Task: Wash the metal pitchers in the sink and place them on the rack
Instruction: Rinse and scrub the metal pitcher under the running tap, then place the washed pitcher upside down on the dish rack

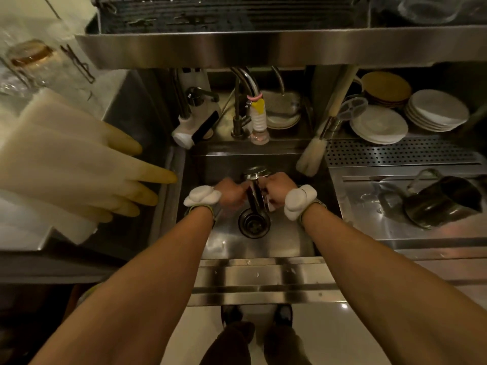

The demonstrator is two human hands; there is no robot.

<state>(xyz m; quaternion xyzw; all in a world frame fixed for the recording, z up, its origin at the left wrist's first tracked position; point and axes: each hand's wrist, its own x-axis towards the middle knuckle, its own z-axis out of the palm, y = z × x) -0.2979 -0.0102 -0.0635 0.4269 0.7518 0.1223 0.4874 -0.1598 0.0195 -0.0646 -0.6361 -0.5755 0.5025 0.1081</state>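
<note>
Both my hands are down in the steel sink (290,241), closed around a small shiny metal pitcher (254,189) held above the drain (254,223). My left hand (232,192) grips its left side and my right hand (276,187) its right side, with something pale under the right fingers. The pitcher's rim points away from me. A second, larger metal pitcher (442,202) lies tilted on the wet steel drainboard (369,206) to the right. The wire rack (224,14) sits on the steel shelf overhead.
Faucets and a hose nozzle (259,119) stand behind the sink. A brush (313,151) leans at the right rear corner. Stacks of white plates (379,125) sit at the back right. Pale rubber gloves (79,164) hang over the left counter.
</note>
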